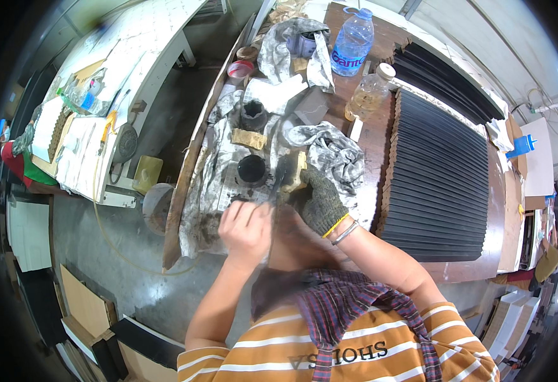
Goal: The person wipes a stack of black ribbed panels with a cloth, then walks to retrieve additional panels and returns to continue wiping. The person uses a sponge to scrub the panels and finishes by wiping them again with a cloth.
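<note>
- Right hand [321, 202], gloved, grips a yellow sponge [297, 173] just right of the black cup [252, 170].
- Left hand [247, 228], bare and curled, is nearer the person than that cup; I cannot tell what it holds.
- Beyond the cup, I see a tan block [249, 139] on stained cloth [204, 184].

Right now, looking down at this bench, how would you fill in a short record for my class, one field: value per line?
Left hand: bare, fingers curled, blurred; grip unclear
Right hand: gloved, holding a yellowish block
Beyond left hand: dark round cup
Cloth: stained, crumpled
Bottles: large clear one; white-capped one with yellowish liquid
Right side: black ridged panel
</note>
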`<state>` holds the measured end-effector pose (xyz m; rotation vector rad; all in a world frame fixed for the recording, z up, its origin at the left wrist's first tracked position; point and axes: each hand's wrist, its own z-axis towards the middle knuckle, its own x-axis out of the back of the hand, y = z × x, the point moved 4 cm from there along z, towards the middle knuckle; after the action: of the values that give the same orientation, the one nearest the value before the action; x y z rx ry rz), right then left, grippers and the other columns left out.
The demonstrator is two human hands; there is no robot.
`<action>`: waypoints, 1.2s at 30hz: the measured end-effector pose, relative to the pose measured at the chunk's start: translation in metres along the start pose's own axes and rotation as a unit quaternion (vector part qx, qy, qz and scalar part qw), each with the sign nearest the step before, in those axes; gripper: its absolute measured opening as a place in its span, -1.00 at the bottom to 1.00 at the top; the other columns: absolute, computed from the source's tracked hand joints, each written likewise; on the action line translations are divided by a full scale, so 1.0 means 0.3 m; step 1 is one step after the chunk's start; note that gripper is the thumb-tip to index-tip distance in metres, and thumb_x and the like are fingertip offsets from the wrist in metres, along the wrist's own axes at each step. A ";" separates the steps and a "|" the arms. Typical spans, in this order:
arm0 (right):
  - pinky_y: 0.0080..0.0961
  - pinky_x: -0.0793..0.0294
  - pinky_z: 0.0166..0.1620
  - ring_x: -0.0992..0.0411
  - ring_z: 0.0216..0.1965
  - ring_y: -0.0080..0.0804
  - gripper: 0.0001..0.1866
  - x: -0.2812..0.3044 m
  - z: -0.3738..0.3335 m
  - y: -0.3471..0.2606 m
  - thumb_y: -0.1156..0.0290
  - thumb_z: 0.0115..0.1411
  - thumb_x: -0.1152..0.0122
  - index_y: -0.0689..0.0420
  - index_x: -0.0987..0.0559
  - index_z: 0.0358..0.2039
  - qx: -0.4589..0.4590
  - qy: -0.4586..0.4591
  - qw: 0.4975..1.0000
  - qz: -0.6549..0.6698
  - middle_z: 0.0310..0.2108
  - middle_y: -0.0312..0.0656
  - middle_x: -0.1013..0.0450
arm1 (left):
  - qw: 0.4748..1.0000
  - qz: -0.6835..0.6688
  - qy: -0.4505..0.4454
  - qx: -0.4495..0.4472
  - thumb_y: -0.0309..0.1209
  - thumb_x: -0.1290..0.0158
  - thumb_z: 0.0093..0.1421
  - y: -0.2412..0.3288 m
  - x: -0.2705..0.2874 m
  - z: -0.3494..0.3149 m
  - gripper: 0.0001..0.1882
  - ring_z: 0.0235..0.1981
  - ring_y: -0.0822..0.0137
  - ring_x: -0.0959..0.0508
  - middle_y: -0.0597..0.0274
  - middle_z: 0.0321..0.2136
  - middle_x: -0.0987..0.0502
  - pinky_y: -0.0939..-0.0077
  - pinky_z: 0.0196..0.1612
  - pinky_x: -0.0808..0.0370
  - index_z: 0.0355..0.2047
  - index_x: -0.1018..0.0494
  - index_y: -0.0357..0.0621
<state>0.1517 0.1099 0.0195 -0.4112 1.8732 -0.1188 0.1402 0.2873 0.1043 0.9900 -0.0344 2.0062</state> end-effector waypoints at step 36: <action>-0.54 -0.57 0.03 -0.51 -0.05 -0.51 -0.67 0.013 -0.022 0.010 0.38 0.54 0.08 0.16 -0.48 0.21 -0.035 -0.124 0.991 -0.035 -0.05 -0.26 -0.53 | 0.754 -0.473 0.122 0.439 -0.59 -0.14 0.34 -0.112 -0.167 -0.106 -0.89 -0.51 0.56 -0.40 0.38 -0.50 -0.47 0.62 -0.38 -0.34 -0.33 -0.43 -0.19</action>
<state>0.1438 0.1104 0.0174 -0.5164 1.6226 -0.0459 0.1593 0.2850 0.0390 0.9510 1.3915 1.0863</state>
